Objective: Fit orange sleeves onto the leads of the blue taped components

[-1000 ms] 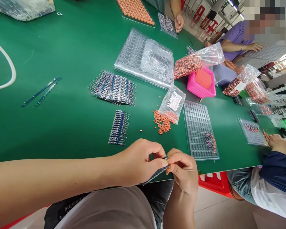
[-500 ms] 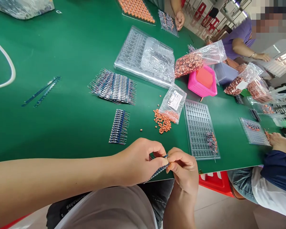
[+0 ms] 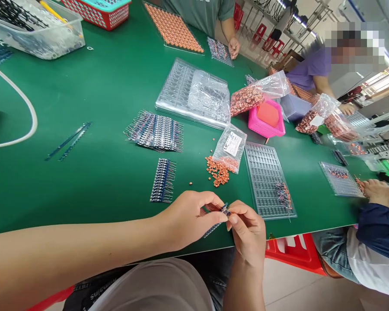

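My left hand (image 3: 194, 220) is closed on a narrow blue strip of small circuit boards (image 3: 212, 230), gripped between thumb and forefinger near the table's front edge. Against the strip's upper end, the thumb and fingertips of my right hand (image 3: 249, 231) are pinched together. A speck of orange shows at those fingertips; most of the small piece is covered. Beyond my hands lies a loose pile of small orange rings (image 3: 219, 175), beside a labelled clear bag (image 3: 231, 147). Another wired board strip (image 3: 162, 180) and a stack of such strips (image 3: 158, 131) rest to the left.
A clear slotted tray (image 3: 266, 177) at right holds wired orange parts (image 3: 283, 196). Farther back are a larger clear tray (image 3: 173, 88), a pink basket (image 3: 266, 127) and a bag of orange rings (image 3: 249, 98). A white cable (image 3: 30, 103) curves at left. Co-workers sit around the table.
My view has tilted up, bringing a clear bin and a red basket into sight at the back left. My hands stay together at the strip, with a slight shift of the fingers.
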Demonstrator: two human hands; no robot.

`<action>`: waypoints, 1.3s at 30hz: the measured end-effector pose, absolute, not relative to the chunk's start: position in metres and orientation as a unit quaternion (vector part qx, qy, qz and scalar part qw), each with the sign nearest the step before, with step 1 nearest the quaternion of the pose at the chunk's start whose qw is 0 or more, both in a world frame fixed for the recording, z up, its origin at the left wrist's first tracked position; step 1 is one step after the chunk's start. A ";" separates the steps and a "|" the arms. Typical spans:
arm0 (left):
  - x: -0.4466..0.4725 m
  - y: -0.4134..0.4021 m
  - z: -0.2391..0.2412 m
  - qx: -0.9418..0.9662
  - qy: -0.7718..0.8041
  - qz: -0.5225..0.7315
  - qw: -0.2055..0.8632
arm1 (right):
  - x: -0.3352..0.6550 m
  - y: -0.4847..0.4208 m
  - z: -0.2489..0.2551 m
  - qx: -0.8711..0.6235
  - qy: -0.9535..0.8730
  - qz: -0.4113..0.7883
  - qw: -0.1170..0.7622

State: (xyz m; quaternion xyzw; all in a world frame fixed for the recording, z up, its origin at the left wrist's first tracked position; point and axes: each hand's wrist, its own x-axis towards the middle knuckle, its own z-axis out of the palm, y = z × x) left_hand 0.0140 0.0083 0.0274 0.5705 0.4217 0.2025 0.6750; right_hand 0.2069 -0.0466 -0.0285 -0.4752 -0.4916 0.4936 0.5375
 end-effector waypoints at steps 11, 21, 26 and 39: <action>0.015 0.010 0.017 0.570 0.403 0.212 0.684 | 0.209 -0.046 -0.034 -0.462 -0.467 0.513 0.552; 0.014 0.010 0.018 0.598 0.367 0.184 0.688 | 0.209 -0.042 -0.027 -0.410 -0.465 0.574 0.535; 0.014 0.011 0.019 0.571 0.356 0.182 0.717 | 0.209 -0.042 -0.026 -0.411 -0.460 0.578 0.535; 0.015 0.014 0.008 0.536 0.396 0.212 0.715 | 0.208 -0.043 -0.030 -0.421 -0.422 0.557 0.579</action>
